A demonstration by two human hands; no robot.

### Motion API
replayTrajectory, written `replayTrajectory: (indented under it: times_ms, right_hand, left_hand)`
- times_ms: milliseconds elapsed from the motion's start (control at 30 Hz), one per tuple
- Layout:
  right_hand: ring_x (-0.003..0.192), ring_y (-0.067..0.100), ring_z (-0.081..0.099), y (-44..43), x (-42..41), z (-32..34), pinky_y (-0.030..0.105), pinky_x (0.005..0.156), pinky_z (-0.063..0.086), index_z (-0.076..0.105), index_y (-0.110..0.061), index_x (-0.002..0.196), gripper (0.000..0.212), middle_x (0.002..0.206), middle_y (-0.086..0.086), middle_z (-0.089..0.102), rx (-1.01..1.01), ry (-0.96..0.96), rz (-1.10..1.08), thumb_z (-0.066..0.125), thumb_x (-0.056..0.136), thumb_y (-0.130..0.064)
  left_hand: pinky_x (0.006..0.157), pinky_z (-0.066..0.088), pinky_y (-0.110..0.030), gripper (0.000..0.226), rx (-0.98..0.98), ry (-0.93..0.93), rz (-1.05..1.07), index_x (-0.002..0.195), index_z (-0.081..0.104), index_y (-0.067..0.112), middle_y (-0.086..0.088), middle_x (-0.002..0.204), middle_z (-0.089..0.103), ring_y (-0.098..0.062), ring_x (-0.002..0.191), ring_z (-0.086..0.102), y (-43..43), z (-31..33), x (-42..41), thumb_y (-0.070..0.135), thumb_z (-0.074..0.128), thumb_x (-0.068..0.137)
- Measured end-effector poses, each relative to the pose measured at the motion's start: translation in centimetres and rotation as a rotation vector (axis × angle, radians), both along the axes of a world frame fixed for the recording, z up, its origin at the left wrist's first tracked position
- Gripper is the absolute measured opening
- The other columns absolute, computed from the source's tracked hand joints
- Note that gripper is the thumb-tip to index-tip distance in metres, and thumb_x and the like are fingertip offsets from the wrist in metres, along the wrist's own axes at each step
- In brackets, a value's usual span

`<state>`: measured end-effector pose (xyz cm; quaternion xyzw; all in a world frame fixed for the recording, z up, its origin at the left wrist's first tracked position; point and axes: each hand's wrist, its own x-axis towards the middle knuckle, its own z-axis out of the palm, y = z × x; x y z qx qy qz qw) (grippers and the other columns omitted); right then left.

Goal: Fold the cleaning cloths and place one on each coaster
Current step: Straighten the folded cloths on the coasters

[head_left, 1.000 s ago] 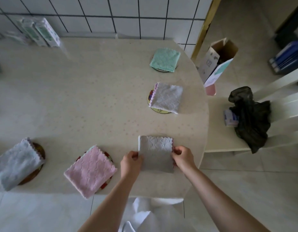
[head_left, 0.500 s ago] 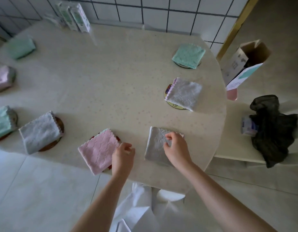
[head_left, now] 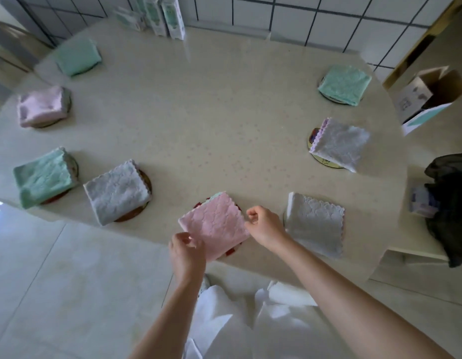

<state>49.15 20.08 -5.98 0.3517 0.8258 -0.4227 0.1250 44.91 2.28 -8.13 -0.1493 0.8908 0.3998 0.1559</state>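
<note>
A folded pink cloth (head_left: 215, 224) lies on a red-patterned coaster (head_left: 231, 251) at the table's near edge. My left hand (head_left: 187, 251) pinches its near-left corner. My right hand (head_left: 263, 224) pinches its right corner. Just right of it a folded grey cloth (head_left: 315, 224) lies flat, with only a sliver of coaster edge showing at its left side. Several more folded cloths rest on coasters: grey (head_left: 117, 191), green (head_left: 43, 177), pink (head_left: 42, 106), green (head_left: 77, 57), green (head_left: 344, 84) and grey-lilac (head_left: 340, 143).
The beige table (head_left: 211, 120) has a curved near edge. Upright packets (head_left: 164, 14) stand at the back by the tiled wall. An open cardboard box (head_left: 432, 97) and a dark bag (head_left: 452, 206) sit on a chair at the right.
Both hands left the grey cloth and moved left to the pink cloth, each taking a corner. The view swung left, bringing more cloths into view.
</note>
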Motion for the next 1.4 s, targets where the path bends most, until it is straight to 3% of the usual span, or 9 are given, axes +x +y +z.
replayTrajectory:
  times_ms: [100,267,433,567,733,933,1033,1233,1400]
  right_hand:
    - [0.106,0.024,0.060,-1.8,-1.7,-0.2,0.027,0.088,0.043,0.061,-0.011,0.112,0.029,0.112,0.006,0.067,0.017,-0.078,-0.042,0.060,0.084,-0.020]
    - [0.105,0.029,0.060,-3.0,-3.2,-0.2,0.030,0.084,0.045,0.062,-0.008,0.109,0.028,0.111,0.012,0.067,0.066,-0.180,-0.184,0.056,0.085,-0.021]
    - [0.083,0.028,0.054,-3.4,-3.6,0.8,0.029,0.066,0.038,0.060,-0.008,0.089,0.014,0.088,0.010,0.062,0.007,-0.240,-0.216,0.054,0.084,-0.020]
    - [0.067,0.023,0.043,-3.6,-3.4,1.2,0.027,0.048,0.027,0.046,-0.015,0.062,0.023,0.062,0.001,0.046,-0.045,-0.279,-0.235,0.056,0.081,-0.021]
    - [0.051,0.015,0.032,-3.9,-2.8,1.3,0.026,0.047,0.022,0.045,-0.016,0.060,0.027,0.056,-0.001,0.036,-0.187,-0.196,-0.329,0.060,0.082,-0.019]
    - [0.080,0.024,0.065,-5.1,-0.8,0.1,0.036,0.071,0.057,0.063,-0.017,0.083,0.004,0.085,0.007,0.068,-0.354,-0.089,-0.516,0.062,0.084,-0.013]
    - [0.086,0.028,0.068,-6.0,-0.2,-0.5,0.045,0.078,0.058,0.063,-0.016,0.087,0.015,0.088,0.009,0.069,-0.417,-0.105,-0.584,0.058,0.084,-0.002]
    - [0.079,0.028,0.068,-6.7,0.3,-1.3,0.042,0.075,0.058,0.063,-0.017,0.072,0.008,0.082,0.010,0.071,-0.301,-0.165,-0.550,0.064,0.076,-0.010]
    - [0.083,0.026,0.066,-5.1,0.1,-0.8,0.031,0.069,0.052,0.067,-0.009,0.090,0.019,0.086,0.005,0.069,-0.044,-0.258,-0.405,0.060,0.073,-0.012]
  left_hand:
    - [0.059,0.037,-0.024,0.018,0.079,-0.090,-0.036,0.092,0.049,0.014,-0.007,0.094,0.059,-0.021,0.082,0.055,-0.7,0.0,-1.1,0.007,0.061,0.081]
    - [0.068,0.046,-0.032,0.017,0.163,-0.271,-0.048,0.092,0.050,0.012,-0.005,0.088,0.063,-0.023,0.080,0.059,-2.0,-0.8,-2.4,0.014,0.062,0.080]
    - [0.057,0.041,-0.029,0.026,0.322,-0.452,0.020,0.066,0.060,0.002,-0.008,0.060,0.057,-0.021,0.058,0.053,-2.1,-0.4,-3.5,0.024,0.051,0.055]
    - [0.052,0.032,-0.024,0.015,0.329,-0.533,-0.001,0.065,0.054,0.005,-0.004,0.060,0.046,-0.019,0.054,0.040,-2.2,1.2,-4.2,0.019,0.058,0.069]
    - [0.049,0.039,-0.023,0.009,0.265,-0.418,-0.138,0.089,0.058,0.010,0.000,0.073,0.058,-0.013,0.061,0.051,-2.1,1.7,-5.9,0.013,0.059,0.080]
    - [0.060,0.049,-0.027,0.025,0.207,-0.248,-0.430,0.110,0.056,0.017,0.002,0.094,0.063,-0.015,0.081,0.062,-2.3,1.6,-8.3,0.019,0.061,0.086]
    - [0.057,0.046,-0.025,0.026,0.132,-0.217,-0.512,0.114,0.055,0.018,0.000,0.098,0.063,-0.016,0.080,0.060,-2.3,1.1,-9.2,0.020,0.058,0.088]
    - [0.052,0.038,-0.014,0.029,0.010,-0.173,-0.594,0.114,0.056,0.013,-0.001,0.098,0.062,-0.013,0.079,0.057,-3.1,0.2,-9.4,0.024,0.062,0.088]
    - [0.057,0.047,-0.021,0.027,-0.019,-0.161,-0.527,0.109,0.057,0.012,-0.003,0.094,0.065,-0.018,0.078,0.063,-4.3,-0.2,-10.0,0.024,0.066,0.086]
